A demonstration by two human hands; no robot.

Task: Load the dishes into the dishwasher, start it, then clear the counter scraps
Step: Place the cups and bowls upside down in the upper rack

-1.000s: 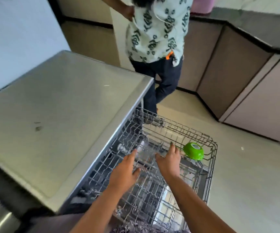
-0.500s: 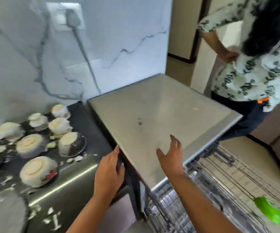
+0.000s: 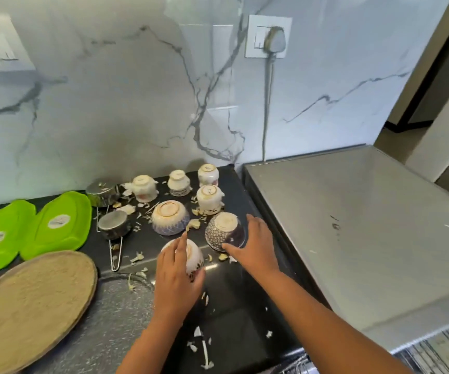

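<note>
Several upturned cups and bowls stand on the dark counter [image 3: 234, 306] among pale scraps [image 3: 203, 346]. My left hand [image 3: 176, 268] lies over a white bowl with dark flower marks [image 3: 196, 261], fingers curved round it. My right hand [image 3: 255, 244] grips a dark patterned bowl [image 3: 222, 229] from its right side, thumb at the near rim. A blue-patterned bowl [image 3: 169, 217] sits just behind them. The dishwasher's steel top [image 3: 353, 225] is to the right, and a corner of its pulled-out rack [image 3: 434, 349] shows at bottom right.
Small white cups [image 3: 209, 197] stand near the marble wall. Two steel strainers [image 3: 114, 225] and two green plastic trays [image 3: 56, 225] lie to the left. A large round tan plate [image 3: 29, 306] sits at the near left. A plug and cord [image 3: 270, 44] hang on the wall.
The view swung left from the dishwasher rack to the counter. Both hands left the rack, passed over the dishwasher top and now rest on two upturned bowls.
</note>
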